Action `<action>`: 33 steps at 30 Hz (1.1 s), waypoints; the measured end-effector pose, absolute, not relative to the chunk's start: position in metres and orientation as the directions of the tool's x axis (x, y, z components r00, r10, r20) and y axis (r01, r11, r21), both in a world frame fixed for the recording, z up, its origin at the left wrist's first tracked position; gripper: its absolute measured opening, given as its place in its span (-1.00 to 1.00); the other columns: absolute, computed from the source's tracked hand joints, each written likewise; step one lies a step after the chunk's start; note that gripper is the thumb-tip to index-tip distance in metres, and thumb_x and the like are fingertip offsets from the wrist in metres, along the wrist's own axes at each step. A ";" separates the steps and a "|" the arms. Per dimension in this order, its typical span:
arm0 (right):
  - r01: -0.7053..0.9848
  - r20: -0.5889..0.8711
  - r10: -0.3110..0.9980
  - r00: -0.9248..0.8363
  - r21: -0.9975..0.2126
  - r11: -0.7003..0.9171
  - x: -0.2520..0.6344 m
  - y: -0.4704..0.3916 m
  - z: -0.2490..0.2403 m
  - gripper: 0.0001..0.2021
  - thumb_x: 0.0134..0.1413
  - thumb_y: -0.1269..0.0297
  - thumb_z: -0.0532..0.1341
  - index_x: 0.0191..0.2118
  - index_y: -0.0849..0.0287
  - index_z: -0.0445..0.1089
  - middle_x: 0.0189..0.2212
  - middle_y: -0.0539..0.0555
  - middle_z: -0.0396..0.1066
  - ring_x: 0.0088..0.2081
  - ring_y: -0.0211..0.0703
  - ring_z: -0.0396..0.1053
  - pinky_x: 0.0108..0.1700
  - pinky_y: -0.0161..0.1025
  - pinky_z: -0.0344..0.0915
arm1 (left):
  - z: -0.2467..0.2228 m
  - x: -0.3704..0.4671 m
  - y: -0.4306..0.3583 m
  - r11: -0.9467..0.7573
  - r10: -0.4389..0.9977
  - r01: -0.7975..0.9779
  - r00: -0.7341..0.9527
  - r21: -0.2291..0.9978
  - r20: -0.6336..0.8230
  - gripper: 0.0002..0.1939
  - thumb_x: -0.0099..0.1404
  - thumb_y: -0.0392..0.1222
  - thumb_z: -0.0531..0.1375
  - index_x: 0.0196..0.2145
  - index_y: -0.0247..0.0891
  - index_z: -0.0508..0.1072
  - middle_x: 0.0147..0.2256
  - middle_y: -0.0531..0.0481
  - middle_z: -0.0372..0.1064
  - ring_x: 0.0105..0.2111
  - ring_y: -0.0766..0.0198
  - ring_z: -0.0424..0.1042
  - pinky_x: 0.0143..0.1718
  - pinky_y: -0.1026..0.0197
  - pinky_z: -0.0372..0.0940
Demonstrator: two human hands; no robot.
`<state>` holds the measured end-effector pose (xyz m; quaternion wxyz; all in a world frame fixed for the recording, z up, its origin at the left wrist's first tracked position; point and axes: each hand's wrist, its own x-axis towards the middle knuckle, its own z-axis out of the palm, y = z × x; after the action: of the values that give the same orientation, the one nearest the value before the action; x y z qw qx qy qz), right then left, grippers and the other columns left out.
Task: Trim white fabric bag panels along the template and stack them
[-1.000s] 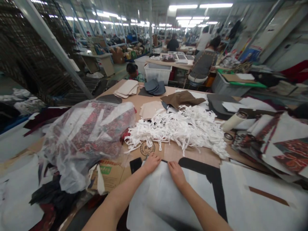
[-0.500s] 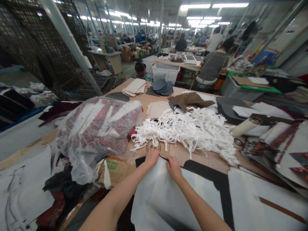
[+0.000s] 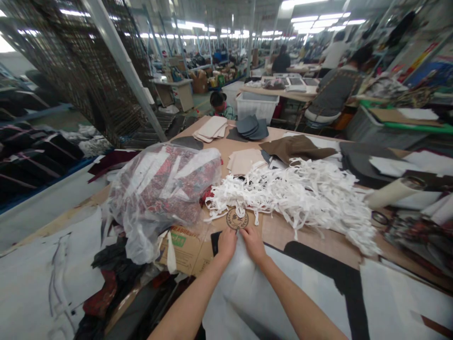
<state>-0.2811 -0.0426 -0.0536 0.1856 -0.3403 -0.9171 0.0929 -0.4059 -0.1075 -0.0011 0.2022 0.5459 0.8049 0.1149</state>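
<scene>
My left hand [image 3: 227, 242] and my right hand [image 3: 253, 244] are side by side at the far edge of a pale grey-white sheet [image 3: 240, 283]. Both have their fingers closed on that edge, and the sheet slopes back between my forearms. Beneath it lies a black sheet piece [image 3: 318, 262] with a rounded corner, partly covered. Just beyond my fingertips is a round printed emblem [image 3: 237, 218] on the brown table covering. A heap of white strips [image 3: 297, 196] lies close behind it.
On the left sit a clear plastic bag [image 3: 166, 184] of red patterned material and a flattened cardboard box [image 3: 189, 250]. Farther back are beige pieces [image 3: 211, 128], dark blue-grey pieces [image 3: 252, 127] and brown cloth [image 3: 299, 147]. A pale roll [image 3: 392, 192] lies right. People work beyond the table.
My hands have come closer together along the sheet's far edge, still gripping it. The view has turned left, so the table and its things appear farther right.
</scene>
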 end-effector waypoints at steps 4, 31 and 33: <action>0.526 0.247 0.567 -0.786 -0.214 0.823 -0.278 -0.043 -0.048 -0.73 0.15 0.39 0.07 -0.04 0.08 0.34 -0.11 0.11 0.33 -0.12 -0.08 0.22 -0.11 -0.16 0.18 | -0.006 -0.401 -0.114 0.263 0.962 0.948 -0.245 0.181 -0.117 -0.72 0.30 -0.35 -0.06 -0.15 -0.33 0.40 -0.20 -0.14 0.36 -0.15 0.13 0.32 -0.15 0.12 0.22; 0.675 0.243 0.755 -0.609 -0.341 0.655 -0.282 -0.047 -0.063 -0.72 0.15 0.44 -0.02 -0.13 0.13 0.38 -0.28 0.09 0.35 -0.20 -0.09 0.26 -0.16 -0.17 0.22 | 0.003 -0.409 -0.090 0.199 0.975 0.943 -0.163 0.266 -0.153 -0.64 0.32 -0.35 -0.11 0.00 -0.25 0.31 -0.12 -0.10 0.33 -0.13 0.19 0.30 -0.12 0.17 0.18; 0.666 0.251 0.724 -0.643 -0.285 0.690 -0.281 -0.051 -0.062 -0.74 0.17 0.42 -0.01 -0.13 0.14 0.37 -0.29 0.09 0.35 -0.22 -0.08 0.25 -0.19 -0.16 0.21 | 0.003 -0.409 -0.085 0.121 0.981 0.957 -0.075 0.265 -0.176 -0.65 0.32 -0.35 -0.11 -0.02 -0.26 0.34 -0.11 -0.11 0.33 -0.11 0.19 0.29 -0.10 0.18 0.17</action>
<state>-0.2813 -0.0509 -0.0619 0.1745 -0.3849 -0.9024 0.0836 -0.4088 -0.0848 0.0026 0.1565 0.6619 0.7320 0.0399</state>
